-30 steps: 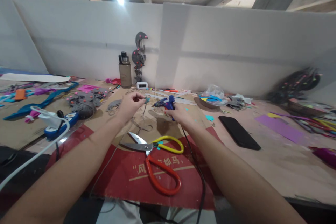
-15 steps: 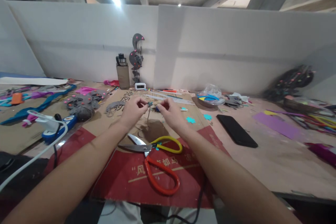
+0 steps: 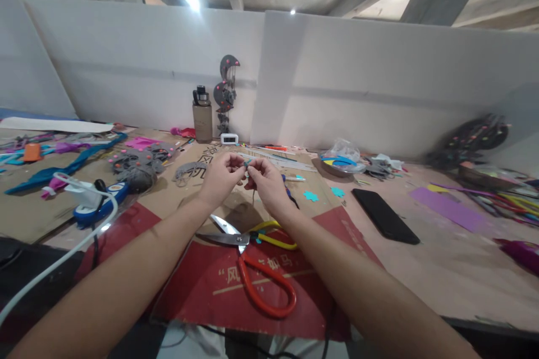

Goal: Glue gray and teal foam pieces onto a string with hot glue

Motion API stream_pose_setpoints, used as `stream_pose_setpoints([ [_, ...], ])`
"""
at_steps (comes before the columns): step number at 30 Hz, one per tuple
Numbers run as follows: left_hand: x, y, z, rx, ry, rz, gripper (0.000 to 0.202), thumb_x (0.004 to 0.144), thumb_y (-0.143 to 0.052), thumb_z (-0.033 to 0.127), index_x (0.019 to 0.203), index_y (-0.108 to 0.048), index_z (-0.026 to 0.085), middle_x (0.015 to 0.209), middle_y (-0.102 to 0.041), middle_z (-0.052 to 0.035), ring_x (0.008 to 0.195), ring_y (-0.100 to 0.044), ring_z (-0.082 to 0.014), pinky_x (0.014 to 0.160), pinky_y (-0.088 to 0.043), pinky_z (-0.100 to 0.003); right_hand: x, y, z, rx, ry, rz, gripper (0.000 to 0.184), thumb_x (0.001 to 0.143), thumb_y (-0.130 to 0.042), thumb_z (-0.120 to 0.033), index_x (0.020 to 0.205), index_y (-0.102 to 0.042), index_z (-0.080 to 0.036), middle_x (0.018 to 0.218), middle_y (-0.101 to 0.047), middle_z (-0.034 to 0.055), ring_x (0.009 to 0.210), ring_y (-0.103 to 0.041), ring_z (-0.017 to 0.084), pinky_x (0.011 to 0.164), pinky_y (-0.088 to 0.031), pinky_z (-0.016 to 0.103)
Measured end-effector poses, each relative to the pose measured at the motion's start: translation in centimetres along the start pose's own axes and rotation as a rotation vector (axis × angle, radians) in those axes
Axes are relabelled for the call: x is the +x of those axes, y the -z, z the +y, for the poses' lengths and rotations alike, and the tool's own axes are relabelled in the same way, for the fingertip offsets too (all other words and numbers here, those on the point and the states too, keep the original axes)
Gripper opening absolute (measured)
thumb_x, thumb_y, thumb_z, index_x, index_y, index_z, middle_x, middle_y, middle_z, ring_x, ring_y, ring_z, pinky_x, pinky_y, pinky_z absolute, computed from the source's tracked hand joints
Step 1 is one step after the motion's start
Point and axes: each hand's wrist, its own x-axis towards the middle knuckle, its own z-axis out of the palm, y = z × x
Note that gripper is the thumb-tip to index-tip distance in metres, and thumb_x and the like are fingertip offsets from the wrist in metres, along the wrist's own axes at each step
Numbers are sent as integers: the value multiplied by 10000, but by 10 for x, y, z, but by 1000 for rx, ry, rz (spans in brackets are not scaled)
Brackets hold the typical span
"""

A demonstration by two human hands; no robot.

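My left hand (image 3: 219, 180) and my right hand (image 3: 270, 184) meet over the cardboard, fingertips pinched together. Between them sits a small teal piece (image 3: 246, 163), mostly covered by the fingers. A thin dark strand hangs beneath it. Behind my right wrist a dark blue object (image 3: 291, 193) shows in part; its kind is hidden. Below the hands lie large scissors (image 3: 240, 239) with spread blades, one red and one yellow handle. They rest on a red printed cardboard sheet (image 3: 189, 291).
Teal flower cutouts (image 3: 311, 196) and a black phone (image 3: 384, 216) lie to the right. A blue power strip (image 3: 101, 205) with a white cable, grey yarn pieces (image 3: 141, 167) and a bottle (image 3: 202, 122) are at left. A bowl (image 3: 339, 166) stands behind.
My right hand has moved in to meet my left, and both now pinch at the teal piece. The view has shifted slightly, moving the scene a little to the right.
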Motion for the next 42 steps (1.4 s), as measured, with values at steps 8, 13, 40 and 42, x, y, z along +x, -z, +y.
stream_pose_setpoints([
  [8, 0, -2, -2, -59, -49, -86, 168, 708, -589, 230, 844, -622, 136, 712, -632, -25, 604, -599, -123, 568, -528, -254, -7, 3, -4, -169, 72, 34, 145, 776, -511, -334, 816, -509, -195, 734, -519, -35, 602, -467, 77, 518, -395, 203],
  [13, 0, -2, -1, -144, -67, -143, 172, 694, -591, 196, 854, -611, 134, 737, -621, -12, 624, -592, -112, 583, -524, -247, -10, 3, -12, -287, 131, 67, 127, 795, -499, -319, 795, -519, -193, 739, -537, -23, 641, -474, 89, 606, -407, 223],
  [40, 4, -2, 0, -494, 196, -167, 216, 666, -703, 283, 780, -642, 111, 591, -606, -18, 524, -542, -88, 493, -408, -204, -7, 8, -21, -327, 130, 121, 137, 772, -508, -302, 777, -548, -172, 732, -563, -6, 658, -495, 107, 637, -401, 253],
  [42, 4, -2, 0, -500, 242, -159, 224, 650, -715, 290, 762, -635, 113, 579, -604, -17, 514, -543, -86, 487, -410, -200, -7, 9, -21, -345, 135, 139, 148, 759, -529, -310, 812, -540, -173, 748, -559, -7, 668, -496, 110, 639, -401, 256],
])
